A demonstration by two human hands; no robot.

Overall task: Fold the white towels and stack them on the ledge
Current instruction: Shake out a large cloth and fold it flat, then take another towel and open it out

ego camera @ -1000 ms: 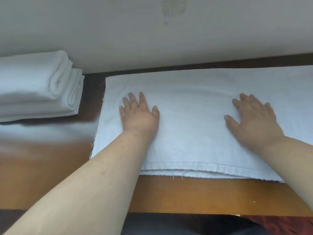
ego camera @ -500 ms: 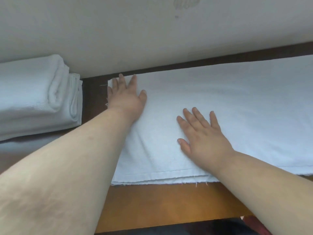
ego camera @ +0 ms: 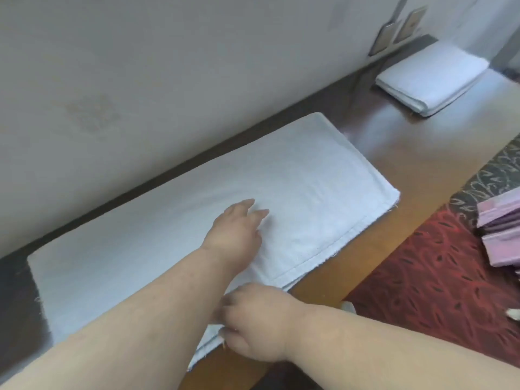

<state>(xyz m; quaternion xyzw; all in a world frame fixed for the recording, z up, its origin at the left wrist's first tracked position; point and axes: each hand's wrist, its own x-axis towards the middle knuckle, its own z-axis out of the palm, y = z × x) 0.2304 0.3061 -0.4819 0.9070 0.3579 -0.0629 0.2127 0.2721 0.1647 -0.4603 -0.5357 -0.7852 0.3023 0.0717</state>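
The right hand (ego camera: pixel 257 325) has its grip closed on the near hem of the white towel (ego camera: pixel 174 226), at about six o'clock, fingers curled around the edge. Just beyond it, the left hand (ego camera: pixel 235 235) lies flat and open on the towel's top layer, fingers pointing to two o'clock. The towel lies folded along the wooden ledge (ego camera: pixel 394 153) against the wall (ego camera: pixel 168 66). Far off at two o'clock, a folded towel (ego camera: pixel 433 77) sits on the ledge.
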